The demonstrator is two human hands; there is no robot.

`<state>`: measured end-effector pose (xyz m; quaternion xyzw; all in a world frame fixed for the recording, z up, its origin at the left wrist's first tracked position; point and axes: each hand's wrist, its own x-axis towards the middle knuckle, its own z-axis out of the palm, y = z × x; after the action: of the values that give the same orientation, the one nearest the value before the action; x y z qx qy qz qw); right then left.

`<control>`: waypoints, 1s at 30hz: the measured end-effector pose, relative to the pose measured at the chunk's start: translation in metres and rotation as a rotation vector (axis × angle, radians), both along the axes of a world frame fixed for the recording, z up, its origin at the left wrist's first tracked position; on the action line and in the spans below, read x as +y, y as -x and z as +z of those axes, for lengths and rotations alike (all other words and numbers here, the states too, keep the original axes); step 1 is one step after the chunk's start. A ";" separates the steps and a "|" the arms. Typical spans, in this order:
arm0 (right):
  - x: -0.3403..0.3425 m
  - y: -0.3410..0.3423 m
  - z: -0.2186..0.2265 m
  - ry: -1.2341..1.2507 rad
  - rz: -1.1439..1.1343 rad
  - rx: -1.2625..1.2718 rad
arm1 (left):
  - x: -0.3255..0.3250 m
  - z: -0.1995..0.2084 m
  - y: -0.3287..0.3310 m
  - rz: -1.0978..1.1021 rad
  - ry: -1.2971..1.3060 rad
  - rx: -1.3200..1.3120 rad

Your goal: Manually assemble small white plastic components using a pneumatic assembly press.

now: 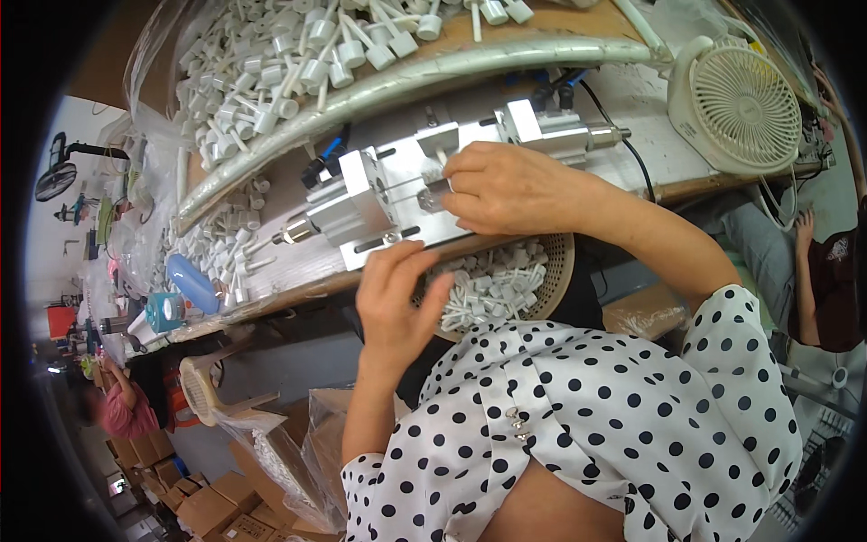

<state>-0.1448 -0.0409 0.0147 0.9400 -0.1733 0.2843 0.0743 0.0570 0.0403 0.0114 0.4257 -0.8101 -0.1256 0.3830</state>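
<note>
An aluminium clamping fixture (361, 191) with two facing cylinder blocks stands on the bench in front of me. My right hand (506, 188) reaches over its middle, fingertips bent together beside a small upright block (438, 140). A short white stem (442, 156) shows by those fingertips; whatever they pinch is hidden. My left hand (395, 294) hovers at the fixture's near left edge, fingers loosely curved and apart, holding nothing. Below the bench edge, between my hands and my lap, a beige basket (562, 271) holds many white plastic caps with stems (492, 289).
More white stemmed parts (271, 81) are heaped behind a plastic-wrapped curved rim (433, 68). A white fan (736, 104) stands at the right end. Blue-tipped air fittings and a black cable (632, 135) lie behind the fixture. Other people sit at far left and right.
</note>
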 end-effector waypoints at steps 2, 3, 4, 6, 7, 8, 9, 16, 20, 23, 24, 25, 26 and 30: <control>0.001 0.005 0.000 -0.027 -0.024 -0.005 | -0.024 0.013 -0.003 0.043 0.124 -0.012; 0.002 0.006 0.003 -0.018 -0.031 -0.005 | -0.040 0.022 -0.003 0.071 0.190 -0.005; 0.003 0.005 0.006 -0.032 -0.028 0.003 | -0.059 0.036 -0.005 0.083 0.301 -0.029; 0.006 -0.001 0.011 -0.111 -0.020 0.024 | -0.101 0.058 -0.009 0.107 0.450 -0.035; 0.006 -0.001 0.015 -0.105 -0.025 0.030 | -0.124 0.062 -0.011 0.151 0.505 -0.130; 0.005 -0.002 0.022 -0.241 -0.012 0.025 | -0.142 0.066 -0.015 0.196 0.559 -0.225; 0.004 -0.002 0.030 -0.377 0.000 0.017 | -0.157 0.067 -0.019 0.195 0.564 -0.218; -0.077 0.000 0.060 -0.024 -0.371 -0.169 | -0.173 0.085 -0.023 0.182 0.077 -0.194; -0.105 -0.020 0.059 0.050 -0.386 -0.135 | -0.182 0.073 -0.028 0.120 0.158 -0.233; -0.118 -0.027 0.056 0.096 -0.467 -0.061 | -0.188 0.067 -0.027 0.132 0.212 -0.249; -0.124 -0.026 0.059 0.056 -0.458 0.002 | -0.189 0.069 -0.025 0.149 0.237 -0.270; -0.126 -0.024 0.061 0.016 -0.449 0.064 | -0.190 0.071 -0.024 0.165 0.261 -0.291; -0.126 -0.020 0.061 -0.037 -0.433 0.071 | -0.187 0.074 -0.023 0.163 0.259 -0.292; -0.123 -0.007 0.056 0.032 -0.410 0.040 | -0.163 0.083 -0.024 0.197 0.041 -0.004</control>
<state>-0.1378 -0.1641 0.0708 0.8892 -0.3551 0.2470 0.1491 0.0814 -0.1223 0.0942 0.4956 -0.7675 -0.0697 0.4006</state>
